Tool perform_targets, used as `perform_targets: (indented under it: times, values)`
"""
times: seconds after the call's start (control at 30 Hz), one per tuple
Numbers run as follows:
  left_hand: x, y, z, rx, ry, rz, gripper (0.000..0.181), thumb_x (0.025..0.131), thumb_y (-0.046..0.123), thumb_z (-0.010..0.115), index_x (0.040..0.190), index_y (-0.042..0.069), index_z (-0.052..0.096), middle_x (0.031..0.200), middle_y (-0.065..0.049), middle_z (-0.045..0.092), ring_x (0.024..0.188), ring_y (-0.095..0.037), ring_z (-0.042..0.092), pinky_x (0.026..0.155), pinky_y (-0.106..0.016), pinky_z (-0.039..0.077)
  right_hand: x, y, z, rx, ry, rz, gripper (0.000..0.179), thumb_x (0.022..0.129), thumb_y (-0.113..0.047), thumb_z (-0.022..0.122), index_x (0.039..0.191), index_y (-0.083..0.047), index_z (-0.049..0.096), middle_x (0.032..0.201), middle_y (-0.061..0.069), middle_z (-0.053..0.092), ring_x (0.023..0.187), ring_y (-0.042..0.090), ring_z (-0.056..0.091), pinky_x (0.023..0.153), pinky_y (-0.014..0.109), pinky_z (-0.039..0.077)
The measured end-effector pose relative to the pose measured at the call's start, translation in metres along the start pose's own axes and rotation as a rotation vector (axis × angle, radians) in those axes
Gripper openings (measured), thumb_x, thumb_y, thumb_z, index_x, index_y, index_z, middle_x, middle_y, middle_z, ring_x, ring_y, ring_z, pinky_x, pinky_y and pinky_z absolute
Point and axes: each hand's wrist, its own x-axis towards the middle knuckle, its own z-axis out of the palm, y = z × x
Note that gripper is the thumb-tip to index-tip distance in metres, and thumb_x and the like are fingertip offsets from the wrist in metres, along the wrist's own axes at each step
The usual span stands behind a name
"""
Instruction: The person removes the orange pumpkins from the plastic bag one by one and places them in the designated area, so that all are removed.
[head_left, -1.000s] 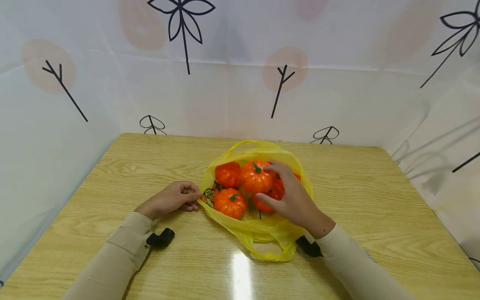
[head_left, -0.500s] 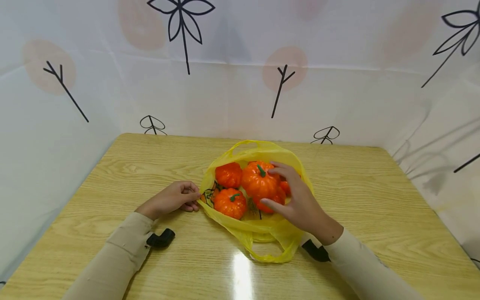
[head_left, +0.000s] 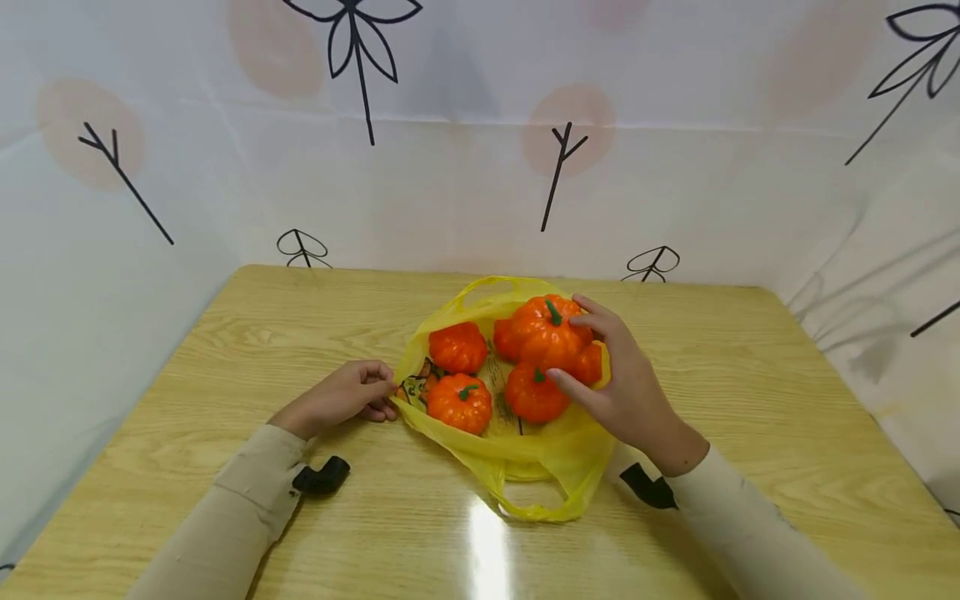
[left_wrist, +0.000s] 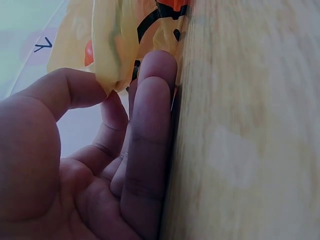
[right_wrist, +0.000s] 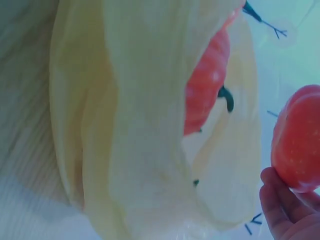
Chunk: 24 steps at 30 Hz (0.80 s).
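A yellow plastic bag point(head_left: 517, 454) lies open-mouthed on the table, with several orange toy pumpkins inside. My left hand point(head_left: 341, 397) pinches the bag's left edge between thumb and finger, as the left wrist view shows at the bag film point(left_wrist: 107, 60). Above the bag's right side, my right hand point(head_left: 633, 383) holds a larger orange pumpkin point(head_left: 549, 335) with a green stem. In the right wrist view this pumpkin point(right_wrist: 300, 137) is apart from the bag, gripped from below by the fingers point(right_wrist: 272, 200). Two pumpkins, a rear one point(head_left: 457, 347) and a nearer one point(head_left: 459, 403), sit at the bag's left.
The wooden table point(head_left: 225, 367) extends on all sides of the bag. White cloth with printed plants point(head_left: 450, 192) stands behind it. A black piece point(head_left: 322, 477) sits by the left cuff, another point(head_left: 648, 486) by the right cuff. The bag's handle point(head_left: 540, 508) loops toward the front edge.
My right hand has moved to the right and up with the larger pumpkin, uncovering more pumpkins below. The left hand stays at the bag's edge.
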Motion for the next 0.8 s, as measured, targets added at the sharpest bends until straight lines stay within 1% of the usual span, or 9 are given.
perform_targets:
  times: [0.03, 0.1, 0.13, 0.2, 0.27, 0.37, 0.5, 0.63, 0.8]
  values:
    - [0.0, 0.0, 0.0, -0.001, 0.002, -0.002, 0.02, 0.105, 0.02, 0.054, 0.108, 0.001, 0.057, 0.101, -0.008, 0.07, 0.086, -0.015, 0.072, 0.073, -0.024, 0.06, 0.001, 0.001, -0.002, 0.001, 0.009, -0.002, 0.067, 0.076, -0.002, 0.084, 0.131, 0.001, 0.045, 0.155, 0.015, 0.041, 0.135, 0.035, 0.049, 0.105, 0.026, 0.047]
    - [0.0, 0.0, 0.0, -0.005, 0.004, -0.004, 0.019, 0.105, 0.019, 0.054, 0.108, 0.001, 0.058, 0.1, -0.008, 0.07, 0.085, -0.015, 0.072, 0.073, -0.024, 0.06, 0.003, 0.004, -0.005, 0.007, 0.029, -0.007, 0.067, 0.075, -0.001, 0.084, 0.13, 0.002, 0.045, 0.153, 0.017, 0.042, 0.13, 0.034, 0.052, 0.1, 0.016, 0.043]
    - [0.0, 0.001, 0.0, -0.007, 0.004, -0.004, 0.019, 0.105, 0.019, 0.054, 0.108, 0.001, 0.058, 0.1, -0.008, 0.07, 0.085, -0.015, 0.072, 0.073, -0.024, 0.06, 0.004, 0.006, -0.006, 0.013, 0.041, -0.012, 0.067, 0.075, 0.001, 0.084, 0.129, 0.003, 0.045, 0.152, 0.018, 0.043, 0.127, 0.034, 0.053, 0.098, 0.013, 0.041]
    - [-0.001, 0.001, 0.001, -0.009, 0.001, -0.001, 0.019, 0.104, 0.019, 0.053, 0.108, 0.001, 0.058, 0.099, -0.008, 0.07, 0.085, -0.015, 0.072, 0.073, -0.024, 0.06, 0.005, 0.009, -0.009, 0.014, 0.066, -0.025, 0.067, 0.074, 0.002, 0.084, 0.129, 0.004, 0.045, 0.15, 0.02, 0.043, 0.125, 0.036, 0.053, 0.1, 0.01, 0.039]
    - [-0.001, 0.001, 0.001, -0.014, 0.002, -0.002, 0.018, 0.104, 0.019, 0.054, 0.107, 0.002, 0.058, 0.099, -0.008, 0.07, 0.085, -0.016, 0.072, 0.073, -0.025, 0.06, 0.006, 0.012, -0.011, 0.023, 0.092, -0.04, 0.068, 0.073, 0.005, 0.084, 0.129, 0.005, 0.045, 0.149, 0.021, 0.043, 0.124, 0.038, 0.053, 0.102, 0.009, 0.038]
    - [0.0, 0.0, 0.001, -0.008, -0.002, 0.001, 0.017, 0.104, 0.019, 0.053, 0.106, 0.002, 0.058, 0.101, -0.008, 0.069, 0.086, -0.016, 0.072, 0.074, -0.025, 0.06, 0.007, 0.015, -0.014, 0.03, 0.117, -0.061, 0.069, 0.073, 0.007, 0.083, 0.13, 0.006, 0.044, 0.151, 0.021, 0.042, 0.127, 0.04, 0.051, 0.106, 0.009, 0.037]
    - [0.0, -0.001, 0.001, -0.006, 0.0, -0.001, 0.016, 0.104, 0.018, 0.052, 0.106, 0.003, 0.057, 0.1, -0.008, 0.069, 0.086, -0.016, 0.072, 0.074, -0.025, 0.06, 0.009, 0.018, -0.017, 0.036, 0.139, -0.064, 0.073, 0.072, 0.009, 0.082, 0.133, 0.004, 0.043, 0.152, 0.018, 0.04, 0.126, 0.039, 0.052, 0.105, 0.009, 0.038]
    - [0.0, 0.0, 0.001, -0.012, 0.0, 0.0, 0.016, 0.104, 0.017, 0.052, 0.106, 0.002, 0.057, 0.099, -0.009, 0.069, 0.087, -0.016, 0.073, 0.074, -0.025, 0.06, 0.009, 0.021, -0.02, 0.023, 0.173, -0.037, 0.074, 0.073, 0.01, 0.081, 0.135, 0.004, 0.042, 0.153, 0.017, 0.04, 0.127, 0.039, 0.052, 0.104, 0.009, 0.038]
    - [-0.001, 0.001, 0.001, -0.03, -0.004, 0.002, 0.019, 0.104, 0.018, 0.052, 0.109, 0.001, 0.057, 0.102, -0.01, 0.069, 0.087, -0.016, 0.072, 0.074, -0.024, 0.06, 0.011, 0.025, -0.023, 0.024, 0.248, -0.001, 0.072, 0.073, 0.012, 0.08, 0.134, 0.005, 0.043, 0.15, 0.017, 0.042, 0.129, 0.039, 0.051, 0.103, 0.008, 0.04]
